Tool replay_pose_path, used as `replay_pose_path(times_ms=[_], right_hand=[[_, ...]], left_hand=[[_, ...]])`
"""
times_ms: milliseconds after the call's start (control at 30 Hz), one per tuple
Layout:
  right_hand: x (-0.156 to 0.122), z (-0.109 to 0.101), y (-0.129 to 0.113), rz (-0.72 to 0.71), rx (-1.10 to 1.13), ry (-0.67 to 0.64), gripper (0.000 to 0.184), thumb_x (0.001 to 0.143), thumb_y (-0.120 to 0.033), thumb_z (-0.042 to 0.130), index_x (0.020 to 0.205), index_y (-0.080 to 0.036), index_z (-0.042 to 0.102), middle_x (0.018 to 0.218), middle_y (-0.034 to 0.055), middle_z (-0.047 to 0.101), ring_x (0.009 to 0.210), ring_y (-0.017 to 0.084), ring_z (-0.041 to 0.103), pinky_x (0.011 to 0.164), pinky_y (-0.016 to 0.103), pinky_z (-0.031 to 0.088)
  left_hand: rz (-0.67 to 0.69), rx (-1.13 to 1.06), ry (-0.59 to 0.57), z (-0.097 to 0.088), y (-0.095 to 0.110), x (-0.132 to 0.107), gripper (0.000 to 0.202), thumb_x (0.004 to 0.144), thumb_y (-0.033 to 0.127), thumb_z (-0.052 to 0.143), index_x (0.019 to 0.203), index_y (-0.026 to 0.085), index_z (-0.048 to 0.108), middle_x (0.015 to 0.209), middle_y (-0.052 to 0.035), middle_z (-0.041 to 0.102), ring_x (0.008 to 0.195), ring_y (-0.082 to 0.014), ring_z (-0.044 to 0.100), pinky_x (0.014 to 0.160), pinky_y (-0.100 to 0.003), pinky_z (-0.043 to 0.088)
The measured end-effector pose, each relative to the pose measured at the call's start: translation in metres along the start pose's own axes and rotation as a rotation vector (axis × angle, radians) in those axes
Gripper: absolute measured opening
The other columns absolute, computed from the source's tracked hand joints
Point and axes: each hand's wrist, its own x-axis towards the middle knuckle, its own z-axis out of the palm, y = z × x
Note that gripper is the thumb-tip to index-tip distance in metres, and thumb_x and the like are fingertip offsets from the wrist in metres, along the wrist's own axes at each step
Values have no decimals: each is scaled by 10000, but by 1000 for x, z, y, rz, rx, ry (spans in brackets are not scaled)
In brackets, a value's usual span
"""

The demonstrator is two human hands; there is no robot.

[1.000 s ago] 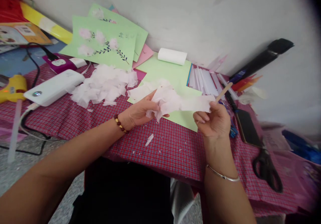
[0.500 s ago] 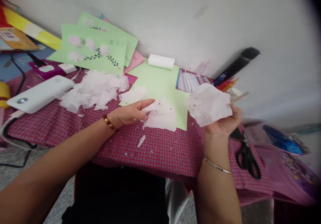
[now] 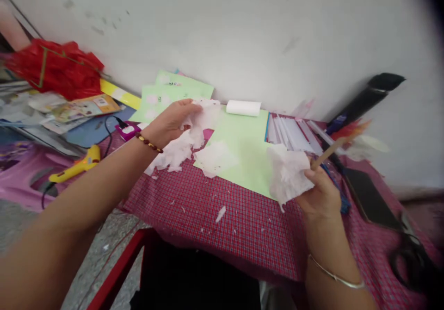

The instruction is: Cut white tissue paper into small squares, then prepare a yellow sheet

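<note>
My left hand (image 3: pixel 175 120) pinches a thin piece of white tissue paper (image 3: pixel 210 115) over the back of the table, above a pile of torn tissue pieces (image 3: pixel 173 155). Gripped in my right hand (image 3: pixel 321 192) is a crumpled sheet of white tissue paper (image 3: pixel 289 173). A flat wooden stick (image 3: pixel 329 152) also juts up from between its thumb and fingers. Between my hands lies a light green paper sheet (image 3: pixel 248 152), with another white tissue piece (image 3: pixel 217 157) on its left part. Small dark specks mark that piece.
A white paper roll (image 3: pixel 243 108) rests at the wall. Green cards (image 3: pixel 176 92) lean at the back left; a yellow glue gun (image 3: pixel 78 164) is at far left. White sticks (image 3: pixel 291 134), a dark phone (image 3: pixel 373 198) and black scissors (image 3: pixel 409 259) lie right. Paper scraps (image 3: pixel 220 214) dot the checked cloth.
My left hand has lifted its tissue piece up and away toward the pile. The right hand has turned its tissue, which looks more crumpled now. The view has swung left.
</note>
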Motion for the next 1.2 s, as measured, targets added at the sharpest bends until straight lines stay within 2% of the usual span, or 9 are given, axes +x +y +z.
replay_pose_path(times_ms=[100,200,500,667,767,900,1033,1100,1200], right_hand=[[4,-5,5,54,-10,27,160,577,-256,703,734,-279,715,661,20,653,542,191,595,495,307,456],[8,-11,8,43,21,27,179,590,-300,740,764,-289,701,697,12,685,573,204,628,516,316,486],[6,-17,10,150,104,75,262,553,-334,829,801,-285,759,658,23,713,538,206,639,476,289,476],[-4,-19,8,154,132,110,342,545,-367,848,860,-261,765,675,32,689,503,171,581,439,258,435],[-12,-13,-3,169,170,76,299,532,-342,867,798,-257,759,684,21,669,498,140,548,423,232,402],[-16,-2,-14,196,216,-67,314,470,-317,884,745,-247,748,603,-13,633,434,120,505,391,231,384],[-20,3,-16,72,288,-132,250,507,-301,824,718,-234,707,652,-30,673,504,129,585,446,236,464],[-23,1,-21,33,289,-97,197,565,-283,762,741,-240,687,673,-44,678,567,132,625,526,243,517],[-35,-9,-31,19,188,-8,175,570,-245,737,728,-228,663,662,-39,668,572,129,626,546,242,529]], left_hand=[[2,-54,-56,-8,12,29,122,684,186,680,751,164,581,738,-16,595,608,-103,549,598,-236,443],[-48,-75,-137,4,10,59,140,656,177,663,750,175,560,755,-27,623,618,-108,572,570,-217,442],[-27,254,-436,100,-34,141,154,617,152,649,771,159,642,737,-69,671,675,-191,615,608,-282,484],[96,491,-347,109,-26,170,346,516,47,691,853,120,660,979,-150,681,1072,-317,575,892,-357,457],[166,540,-347,105,-5,140,436,619,152,725,1051,149,665,1233,-143,619,1215,-291,498,1025,-351,381],[114,236,-914,108,11,53,452,821,465,639,1196,213,652,1249,-111,643,1144,-236,583,976,-340,448],[-87,-153,-1242,117,-14,-30,648,555,649,799,967,155,719,1020,-78,723,1015,-234,639,909,-310,486],[-204,-253,-1285,122,-33,-61,611,467,566,876,863,130,714,827,-46,727,826,-208,664,817,-313,520],[-304,-409,-1141,119,-51,-100,440,508,388,900,803,133,695,744,-4,706,726,-155,645,764,-283,526]])
